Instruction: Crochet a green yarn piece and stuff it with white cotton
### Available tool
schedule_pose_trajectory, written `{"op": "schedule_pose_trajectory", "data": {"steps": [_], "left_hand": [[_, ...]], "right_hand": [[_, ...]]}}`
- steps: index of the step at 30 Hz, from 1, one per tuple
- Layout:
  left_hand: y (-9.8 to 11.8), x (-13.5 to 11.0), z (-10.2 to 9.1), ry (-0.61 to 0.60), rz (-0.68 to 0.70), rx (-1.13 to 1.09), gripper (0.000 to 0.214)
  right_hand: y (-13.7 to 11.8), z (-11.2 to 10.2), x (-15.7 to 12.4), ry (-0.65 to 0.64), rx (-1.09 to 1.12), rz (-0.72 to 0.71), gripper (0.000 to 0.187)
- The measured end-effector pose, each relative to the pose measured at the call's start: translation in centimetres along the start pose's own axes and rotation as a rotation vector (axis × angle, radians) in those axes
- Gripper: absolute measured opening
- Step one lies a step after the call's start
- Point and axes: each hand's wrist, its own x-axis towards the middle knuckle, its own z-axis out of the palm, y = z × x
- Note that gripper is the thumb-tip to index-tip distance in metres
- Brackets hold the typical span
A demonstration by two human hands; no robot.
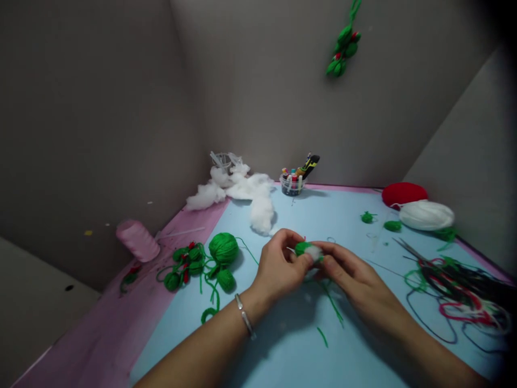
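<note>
Fingertips (291, 241) of the left hand (278, 267) pinch a small green crocheted piece (302, 248) just left of the frame's centre, thumb and forefinger closed on it. The right hand (349, 272) meets it from the other side, its fingers closed around the white stuffing tuft (314, 251) that shows at the piece's open end. A silver bracelet (245, 317) sits on the left wrist.

To my eye the weak point is that tuft: a slack pinch could let it pull back out. The green yarn tail (333, 307) trailing below the hands could also catch under a wrist and tug the piece.

Across the surface from the left, a pink thread cone (137, 241) lies on the pink table edge (113, 334). Next come a cluster of green buds (186, 264) and a green yarn ball (223, 248). At the back are a heap of white stuffing (252, 196) and a clear tub (291, 186). To the right sit a red yarn ball (404, 193) and a white yarn ball (426, 214), and at far right a tangle of loose strands (460, 296). Most of it rests on a light-blue mat (283, 355). Grey walls close in, with a green garland (343, 48) hanging at upper right.
</note>
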Motion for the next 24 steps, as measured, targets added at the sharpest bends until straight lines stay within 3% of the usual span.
{"op": "schedule_pose_trajectory", "data": {"steps": [4, 10, 16, 24], "left_hand": [[-0.6, -0.3, 0.5, 0.002, 0.061, 0.021, 0.024], [-0.3, -0.6, 1.2, -0.117, -0.001, -0.134, 0.034], [-0.1, -0.4, 1.1, -0.148, -0.107, -0.4, 0.036], [0.2, -0.2, 0.9, 0.054, -0.018, -0.294, 0.02]], "right_hand": [[0.1, 0.6, -0.3, 0.06, -0.001, 0.008, 0.031], [0.4, 0.5, -0.7, 0.189, -0.059, -0.039, 0.017], [0.2, 0.1, -1.0, 0.16, -0.12, -0.164, 0.014], [0.3, 0.2, -1.3, 0.137, -0.262, -0.333, 0.013]]}}
